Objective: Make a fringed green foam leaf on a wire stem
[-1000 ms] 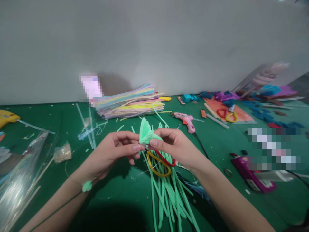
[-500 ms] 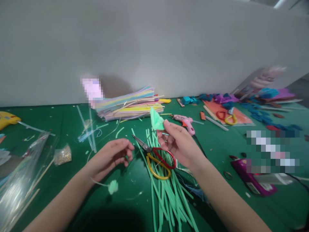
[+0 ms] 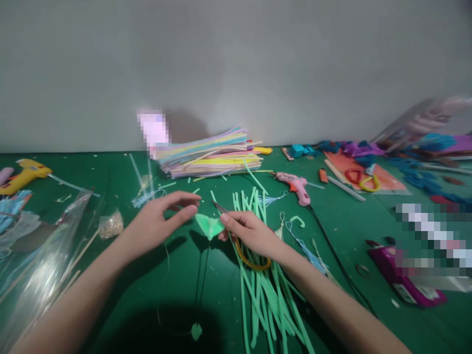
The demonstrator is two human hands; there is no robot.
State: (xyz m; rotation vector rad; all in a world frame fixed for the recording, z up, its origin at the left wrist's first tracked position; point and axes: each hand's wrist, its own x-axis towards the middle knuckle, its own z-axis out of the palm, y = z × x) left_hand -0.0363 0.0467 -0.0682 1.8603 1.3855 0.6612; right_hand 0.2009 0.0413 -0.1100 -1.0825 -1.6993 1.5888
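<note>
Green piece [image 3: 209, 227] in right hand [image 3: 251, 232], scissors [image 3: 257, 268] behind (partly hidden), stems [image 3: 264, 296]

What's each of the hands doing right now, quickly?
Left hand: open, thumb and fingers apart, beside the green fuzzy piece; whether touching, I can't tell.
Right hand: closed, pinching that piece.

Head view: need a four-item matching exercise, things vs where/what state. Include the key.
Things:
1. green folded piece
2. yellow glue gun
3. multicoloured bundle
4. pink glue gun

Places/states:
A. lying close to the wall, near the picture's middle
B. black cable trailing from it
C. held in the right hand
D. near the picture's left edge

Pairs: 1-C, 2-D, 3-A, 4-B
</note>
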